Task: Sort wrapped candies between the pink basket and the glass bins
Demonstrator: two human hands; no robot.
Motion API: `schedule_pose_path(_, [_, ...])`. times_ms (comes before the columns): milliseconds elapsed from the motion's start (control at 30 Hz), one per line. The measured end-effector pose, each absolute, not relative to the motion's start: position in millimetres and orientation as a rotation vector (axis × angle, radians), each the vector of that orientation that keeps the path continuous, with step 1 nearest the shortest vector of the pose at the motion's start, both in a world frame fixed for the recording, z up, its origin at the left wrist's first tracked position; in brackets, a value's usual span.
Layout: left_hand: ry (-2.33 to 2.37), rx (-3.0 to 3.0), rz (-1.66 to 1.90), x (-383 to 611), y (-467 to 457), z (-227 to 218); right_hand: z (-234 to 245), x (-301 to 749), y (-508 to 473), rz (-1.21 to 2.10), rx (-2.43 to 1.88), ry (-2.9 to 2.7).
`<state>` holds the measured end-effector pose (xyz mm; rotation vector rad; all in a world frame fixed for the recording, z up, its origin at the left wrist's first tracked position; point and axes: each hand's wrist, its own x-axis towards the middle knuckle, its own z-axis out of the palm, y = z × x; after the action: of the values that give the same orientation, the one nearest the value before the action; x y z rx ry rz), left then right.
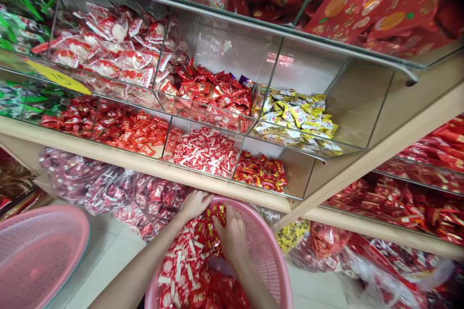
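Note:
A round pink plastic basket (270,231) stands below the shelf, holding wrapped candies. My left hand (195,203) is closed at its far left rim, the fingertips partly hidden. Inside the basket, my right hand (234,234) curls its fingers around red-and-yellow wrapped candies (210,231). To the left of these lies a heap of red-and-white wrapped candies (183,260). Plain red packets (224,289) fill the near part, partly behind my right forearm.
Clear-walled shelf bins hold red-and-white candies (206,149), red-and-yellow candies (261,171) and yellow-and-white packets (297,113). A wooden shelf edge (145,159) runs just above the basket. Bagged candies (148,198) lie beneath it. Another pink basket (43,251) stands at left.

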<state>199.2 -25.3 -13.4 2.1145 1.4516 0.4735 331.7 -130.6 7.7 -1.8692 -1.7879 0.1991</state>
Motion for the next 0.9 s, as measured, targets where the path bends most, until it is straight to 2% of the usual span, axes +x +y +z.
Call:
schedule_pose_path(167, [1.347, 2.047, 0.571, 198, -22, -18, 7, 306, -135, 0.236, -1.886, -1.890])
schedule_pose_path(633, [1.370, 1.948, 0.536, 197, -21, -17, 4, 274, -116, 0.194, -2.142, -2.028])
schedule_pose_path(900, [1.357, 1.997, 0.547, 197, -20, -18, 23, 322, -132, 0.177, -2.049, -1.900])
